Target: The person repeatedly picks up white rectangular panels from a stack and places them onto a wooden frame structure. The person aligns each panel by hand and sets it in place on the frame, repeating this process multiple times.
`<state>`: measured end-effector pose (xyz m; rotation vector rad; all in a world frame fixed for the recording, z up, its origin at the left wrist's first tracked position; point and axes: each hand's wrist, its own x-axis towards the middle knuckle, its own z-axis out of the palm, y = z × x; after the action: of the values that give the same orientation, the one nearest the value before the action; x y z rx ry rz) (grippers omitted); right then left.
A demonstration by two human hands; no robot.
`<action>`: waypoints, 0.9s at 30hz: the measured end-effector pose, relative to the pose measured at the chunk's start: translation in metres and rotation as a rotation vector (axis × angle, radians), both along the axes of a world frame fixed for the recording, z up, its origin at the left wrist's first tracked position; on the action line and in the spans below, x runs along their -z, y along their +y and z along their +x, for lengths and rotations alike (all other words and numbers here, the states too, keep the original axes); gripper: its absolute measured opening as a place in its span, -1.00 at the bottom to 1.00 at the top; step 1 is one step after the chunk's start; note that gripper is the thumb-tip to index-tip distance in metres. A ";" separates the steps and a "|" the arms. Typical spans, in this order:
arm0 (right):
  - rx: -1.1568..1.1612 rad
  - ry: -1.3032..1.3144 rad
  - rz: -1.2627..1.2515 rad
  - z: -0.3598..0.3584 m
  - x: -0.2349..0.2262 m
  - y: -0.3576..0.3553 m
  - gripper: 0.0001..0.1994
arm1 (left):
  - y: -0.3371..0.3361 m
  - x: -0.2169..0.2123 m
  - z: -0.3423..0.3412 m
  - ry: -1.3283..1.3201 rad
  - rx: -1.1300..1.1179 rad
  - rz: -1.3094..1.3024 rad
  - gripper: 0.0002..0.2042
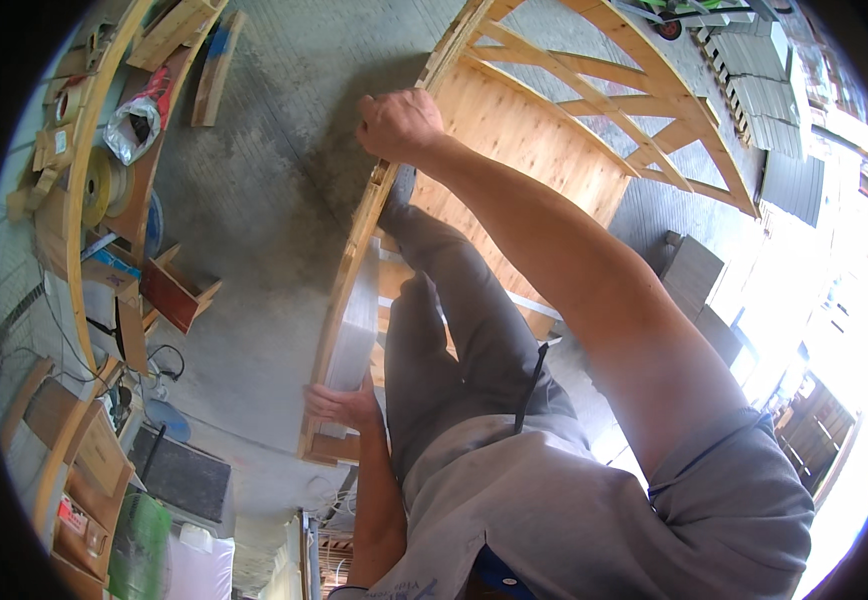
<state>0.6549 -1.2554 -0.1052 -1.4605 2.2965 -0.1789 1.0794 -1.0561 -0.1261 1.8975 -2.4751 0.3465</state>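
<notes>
A long wooden frame [345,290] with a plywood panel [524,130] beside it runs from lower left to upper middle, close to my legs. My right hand [401,122] is closed over its upper edge, with the fingers curled round the far side. Lower down, my left hand [344,404] grips the frame's near end, fingers across the outer face and the thumb side hidden. A pale grey board [358,308] lies along the inner side of the frame between the two hands.
A curved lattice of wooden strips [619,85] stands at upper right. Shelves on the left hold wire spools [97,187], a torn bag [137,125] and wood offcuts. A reddish-brown board [170,296] leans near them. Grey stacked panels [759,90] sit at the far right.
</notes>
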 end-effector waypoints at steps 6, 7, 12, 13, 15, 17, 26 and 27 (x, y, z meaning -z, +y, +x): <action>-0.013 0.026 0.043 0.001 -0.004 0.000 -0.74 | 0.002 0.001 0.003 0.002 -0.003 0.021 0.08; -0.012 0.030 0.071 0.001 -0.005 -0.001 -0.74 | 0.002 0.001 0.003 0.005 0.006 0.017 0.07; -0.008 -0.014 0.080 0.001 -0.009 -0.002 -0.75 | 0.000 0.000 0.001 0.022 0.021 -0.024 0.04; -0.013 -0.019 0.084 0.000 -0.009 -0.002 -0.75 | 0.000 0.001 0.001 0.020 0.022 -0.026 0.04; -0.025 -0.017 0.074 -0.001 -0.007 -0.001 -0.75 | 0.001 0.001 0.000 0.024 0.026 -0.036 0.03; -0.030 -0.014 0.067 -0.001 -0.004 -0.001 -0.74 | 0.003 0.001 0.000 0.002 0.018 -0.025 0.04; -0.022 -0.020 -0.018 -0.002 0.000 0.001 -0.77 | 0.000 0.000 0.002 0.022 0.023 -0.012 0.04; -0.032 -0.004 -0.013 -0.002 0.000 0.002 -0.78 | 0.000 0.000 0.001 0.020 0.038 -0.021 0.04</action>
<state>0.6534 -1.2538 -0.1049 -1.5015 2.2717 -0.1878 1.0809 -1.0562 -0.1264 1.8346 -2.4815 0.3497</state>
